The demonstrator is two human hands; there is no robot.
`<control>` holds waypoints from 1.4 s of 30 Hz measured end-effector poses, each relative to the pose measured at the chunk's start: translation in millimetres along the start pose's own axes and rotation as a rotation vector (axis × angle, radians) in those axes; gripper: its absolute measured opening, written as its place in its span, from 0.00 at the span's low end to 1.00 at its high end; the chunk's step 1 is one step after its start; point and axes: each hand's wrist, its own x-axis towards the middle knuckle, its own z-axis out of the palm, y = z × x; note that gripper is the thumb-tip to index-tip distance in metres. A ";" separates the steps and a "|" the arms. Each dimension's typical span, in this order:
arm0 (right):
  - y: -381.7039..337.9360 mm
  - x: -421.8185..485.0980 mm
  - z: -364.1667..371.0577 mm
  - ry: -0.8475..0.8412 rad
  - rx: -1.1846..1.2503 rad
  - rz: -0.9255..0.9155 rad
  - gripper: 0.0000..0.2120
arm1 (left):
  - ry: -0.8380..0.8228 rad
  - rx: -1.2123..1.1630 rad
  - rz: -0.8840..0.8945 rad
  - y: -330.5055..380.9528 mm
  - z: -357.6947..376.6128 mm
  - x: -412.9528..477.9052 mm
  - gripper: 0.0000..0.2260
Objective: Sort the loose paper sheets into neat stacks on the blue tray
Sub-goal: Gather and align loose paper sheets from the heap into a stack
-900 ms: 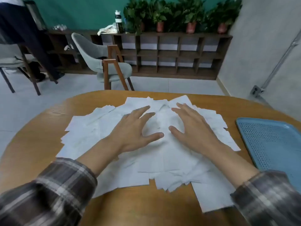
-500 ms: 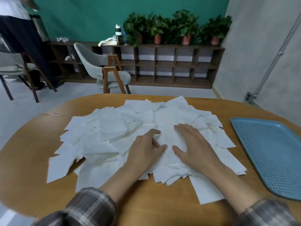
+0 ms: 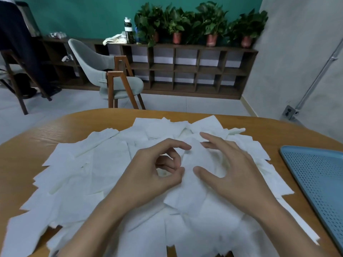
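Observation:
A wide, messy pile of white paper sheets [image 3: 104, 164] covers the middle of the round wooden table [image 3: 278, 134]. My left hand [image 3: 154, 175] is over the pile's centre with its fingers curled. Its index tip and thumb pinch the left edge of one sheet [image 3: 193, 184], which lies slightly raised between my hands. My right hand [image 3: 232, 175] arches over the same sheet with fingers spread and bent, the thumb resting on it. The blue perforated tray [image 3: 319, 179] lies at the right edge of the table with nothing on it.
Loose sheets reach the near table edge and come close to the tray's left rim. Beyond the table stand a grey chair [image 3: 104, 71], a low wooden shelf [image 3: 185, 71] with potted plants, and a person's legs at far left.
Both hands were flat on the pile and slid toward me. Now they have lifted, and the left fingers have curled around a sheet's edge. The camera has moved closer to the pile.

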 end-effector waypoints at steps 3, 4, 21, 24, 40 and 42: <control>-0.5 -3.4 3.6 0.035 0.057 0.014 0.28 | 0.028 -0.040 0.030 -3.5 -0.8 1.7 0.20; 0.0 -3.9 4.7 0.080 0.101 0.014 0.26 | 0.047 -0.035 0.039 -5.1 -0.8 2.3 0.20; 6.1 -13.9 3.9 -0.057 0.591 0.030 0.23 | 0.124 -0.178 -0.019 4.3 15.4 -8.7 0.13; 6.0 -12.9 3.9 -0.012 0.574 0.056 0.12 | 0.113 -0.170 -0.010 1.9 15.1 -10.3 0.14; 9.3 -14.6 -3.9 0.096 0.778 0.011 0.15 | 0.130 -0.093 -0.292 -8.0 22.6 -8.8 0.18; 7.4 -13.6 -3.7 0.118 0.783 0.007 0.14 | 0.137 -0.191 -0.309 -3.6 22.2 -7.6 0.11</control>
